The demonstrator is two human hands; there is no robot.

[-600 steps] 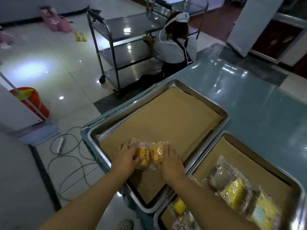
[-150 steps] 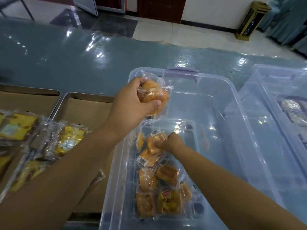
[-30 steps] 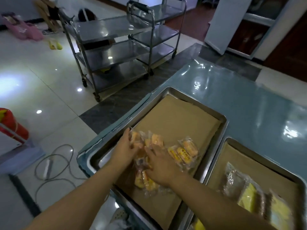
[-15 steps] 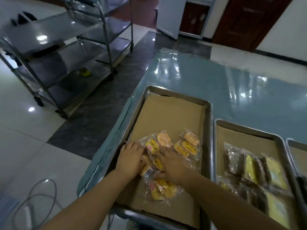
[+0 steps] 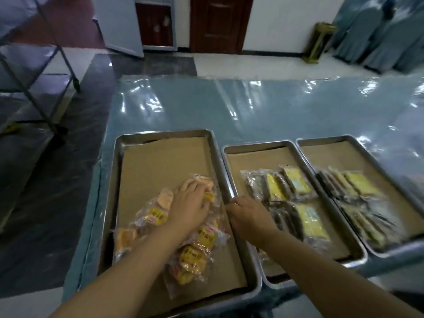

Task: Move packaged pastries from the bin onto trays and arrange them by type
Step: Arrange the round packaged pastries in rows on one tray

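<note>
Three paper-lined steel trays stand side by side. The left tray [image 5: 160,134] holds several clear packets of orange buns [image 5: 151,216], loosely piled in its near half. My left hand [image 5: 190,203] rests on top of them, fingertips touching a packet near the tray's right wall. My right hand [image 5: 247,214] hovers over the rims between the left and middle tray [image 5: 257,144], fingers loosely bent, holding nothing. Yellow and dark packets [image 5: 293,182] lie in rows in the middle tray, and similar ones [image 5: 360,184] in the right tray [image 5: 321,138]. The bin is out of view.
The trays sit at the near edge of a table under a glossy teal cover [image 5: 252,106]. A steel trolley [image 5: 27,72] stands on the floor at the left, beyond the table's left edge. A brass bin [image 5: 319,42] stands by the far wall.
My view has swung right, bringing the third tray in. My right hand has come off the bun packets and moved right to the tray's rim. My left hand slid right over the packets.
</note>
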